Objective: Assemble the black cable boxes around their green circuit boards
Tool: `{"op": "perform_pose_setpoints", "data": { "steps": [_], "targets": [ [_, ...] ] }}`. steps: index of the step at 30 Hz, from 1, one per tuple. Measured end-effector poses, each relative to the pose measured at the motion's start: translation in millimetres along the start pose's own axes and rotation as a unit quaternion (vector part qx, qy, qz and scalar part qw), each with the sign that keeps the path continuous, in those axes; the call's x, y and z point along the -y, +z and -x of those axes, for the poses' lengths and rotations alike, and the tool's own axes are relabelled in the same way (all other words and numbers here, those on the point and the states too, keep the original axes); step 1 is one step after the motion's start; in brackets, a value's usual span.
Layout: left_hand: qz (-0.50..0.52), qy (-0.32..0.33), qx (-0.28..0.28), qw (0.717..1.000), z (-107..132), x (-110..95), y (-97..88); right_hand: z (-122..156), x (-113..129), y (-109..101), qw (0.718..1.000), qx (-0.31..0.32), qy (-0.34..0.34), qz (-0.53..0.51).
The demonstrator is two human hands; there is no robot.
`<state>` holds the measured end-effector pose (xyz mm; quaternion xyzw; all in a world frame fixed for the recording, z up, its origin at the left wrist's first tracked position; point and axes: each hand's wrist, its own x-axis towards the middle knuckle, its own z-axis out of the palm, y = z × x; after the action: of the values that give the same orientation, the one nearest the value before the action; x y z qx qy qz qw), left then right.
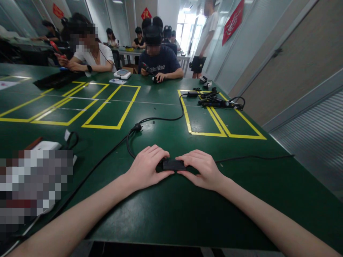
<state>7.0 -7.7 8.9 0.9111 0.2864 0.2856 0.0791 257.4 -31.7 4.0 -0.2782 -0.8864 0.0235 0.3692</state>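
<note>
A black power adapter [173, 165] lies on the green table in front of me, held at both ends. My left hand [144, 167] grips its left end between thumb and fingers. At the opposite end, my right hand [202, 168] pinches the adapter the same way. A black cord [128, 144] runs from behind my left hand up to a round black plug [138, 127]. Past my right hand, a thin cable [254, 156] stretches across the table to the right. The adapter's ends are partly covered by my fingers.
Yellow tape rectangles [119, 107] mark the green tabletop [160, 214]. Black cabled gear [217, 101] lies at the far right. A blurred-out pile [37, 178] and a white item [47, 145] stand at left. Across the table, people [158, 59] handle tools.
</note>
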Motion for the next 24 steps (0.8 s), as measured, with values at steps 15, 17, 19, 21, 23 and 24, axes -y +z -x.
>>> {"op": "perform_pose_setpoints", "data": {
  "steps": [15, 17, 19, 21, 23, 24],
  "targets": [
    [-0.052, 0.055, -0.063, 0.995, 0.0, -3.9, -3.8, 12.7, -38.0, -34.8, 0.962, -0.103, 0.251, -0.017],
    [-0.052, 0.059, -0.065, 0.995, 0.2, -4.2, -3.2, 14.5, -54.1, -52.2, 0.911, -0.203, 0.347, -0.088],
    [-0.038, 0.059, -0.041, 0.997, 0.7, -3.8, -0.4, 16.0, -69.4, -70.1, 0.855, -0.316, 0.381, -0.156],
    [-0.021, 0.065, -0.011, 0.998, 1.3, -3.3, 3.0, 18.3, -83.2, -86.6, 0.805, -0.416, 0.381, -0.185],
    [-0.004, 0.07, 0.014, 0.997, 2.0, -2.9, 5.6, 22.9, -96.4, -100.2, 0.767, -0.485, 0.38, -0.177],
    [0.004, 0.069, 0.024, 0.997, 2.4, -2.7, 6.4, 26.3, -102.9, -105.5, 0.755, -0.505, 0.386, -0.162]
  ]
}}
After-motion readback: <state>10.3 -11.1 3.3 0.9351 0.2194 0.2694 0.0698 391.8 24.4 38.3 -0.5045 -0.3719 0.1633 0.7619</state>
